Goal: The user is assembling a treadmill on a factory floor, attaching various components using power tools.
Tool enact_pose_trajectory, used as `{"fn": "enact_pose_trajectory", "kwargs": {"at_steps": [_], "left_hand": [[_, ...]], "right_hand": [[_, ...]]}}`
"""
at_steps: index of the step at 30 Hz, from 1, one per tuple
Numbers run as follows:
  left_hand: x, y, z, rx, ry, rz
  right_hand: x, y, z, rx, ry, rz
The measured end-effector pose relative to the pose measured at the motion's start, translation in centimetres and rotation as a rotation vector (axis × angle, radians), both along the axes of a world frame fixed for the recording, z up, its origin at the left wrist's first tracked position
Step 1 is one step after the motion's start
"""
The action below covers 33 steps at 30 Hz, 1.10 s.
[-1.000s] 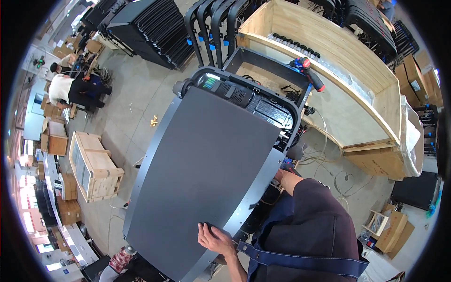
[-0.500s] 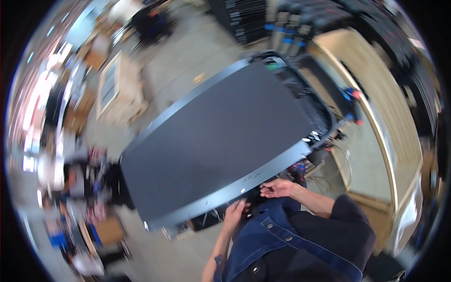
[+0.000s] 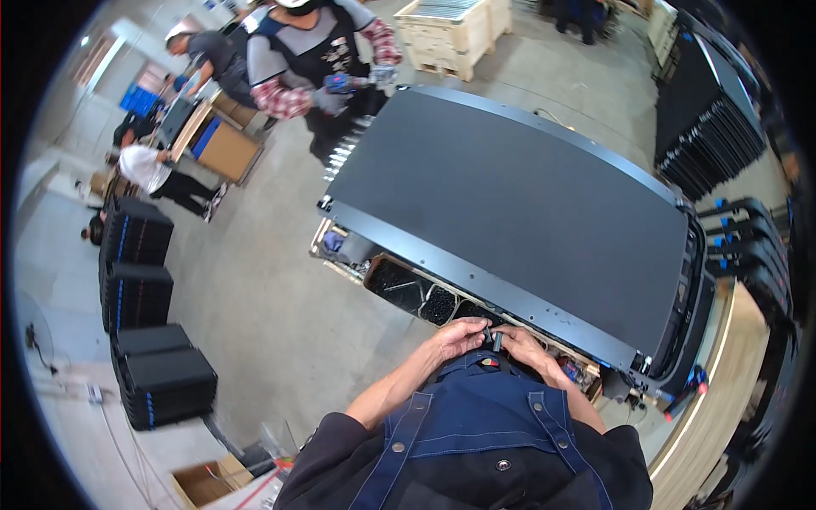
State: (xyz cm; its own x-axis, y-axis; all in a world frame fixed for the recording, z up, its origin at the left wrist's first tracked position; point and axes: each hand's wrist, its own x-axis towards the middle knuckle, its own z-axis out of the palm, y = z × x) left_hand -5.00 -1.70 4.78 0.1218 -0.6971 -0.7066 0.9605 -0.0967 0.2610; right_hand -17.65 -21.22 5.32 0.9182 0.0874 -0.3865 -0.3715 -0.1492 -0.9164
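Observation:
A large dark flat panel with a grey metal frame lies in front of me. Both my hands are together just below its near edge, close to my chest. My left hand and my right hand pinch a small black cylindrical part between their fingertips. Right under the panel's near edge sits a tray of small black parts.
A person in a plaid-sleeved shirt, apron and gloves stands at the panel's far side. Stacks of black cases stand at left, black racks at right, a wooden crate beyond. Other people work at far left.
The view has swung round strongly. My hands have left the panel's edge and come together on a small black part near my chest.

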Motion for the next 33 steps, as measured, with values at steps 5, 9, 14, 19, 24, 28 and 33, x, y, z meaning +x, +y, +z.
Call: {"fn": "enact_pose_trajectory", "kwargs": {"at_steps": [5, 9, 14, 19, 24, 28, 33], "left_hand": [[1.1, 0.3, -1.8, 0.073, 0.115, 0.218], [0.5, -0.4, -1.7, 0.084, -0.171, 0.046], [-0.2, -1.2, 1.7, 0.301, -0.919, -0.249], [1.7, -0.1, 12.7, 0.346, -2.178, -0.188], [11.7, 0.1, 13.2, 0.338, -2.475, -0.696], [14.6, 0.9, 9.9, 0.198, -2.668, -0.676], [15.3, 0.9, 9.1, 0.164, -2.774, -0.669]], "right_hand": [[1.8, 0.8, 0.3, 0.131, -0.002, 0.039], [2.0, 2.0, -0.1, 0.098, -0.062, 0.043], [0.4, 1.0, -0.4, 0.173, -0.008, -0.076], [-3.3, -1.4, 0.1, 0.554, 0.382, -0.614], [-4.9, -3.7, -4.2, 1.387, 0.408, -1.108], [-2.5, -2.2, -1.7, 1.559, 0.173, -1.382], [-1.6, -1.9, -1.4, 1.58, 0.128, -1.541]]}}
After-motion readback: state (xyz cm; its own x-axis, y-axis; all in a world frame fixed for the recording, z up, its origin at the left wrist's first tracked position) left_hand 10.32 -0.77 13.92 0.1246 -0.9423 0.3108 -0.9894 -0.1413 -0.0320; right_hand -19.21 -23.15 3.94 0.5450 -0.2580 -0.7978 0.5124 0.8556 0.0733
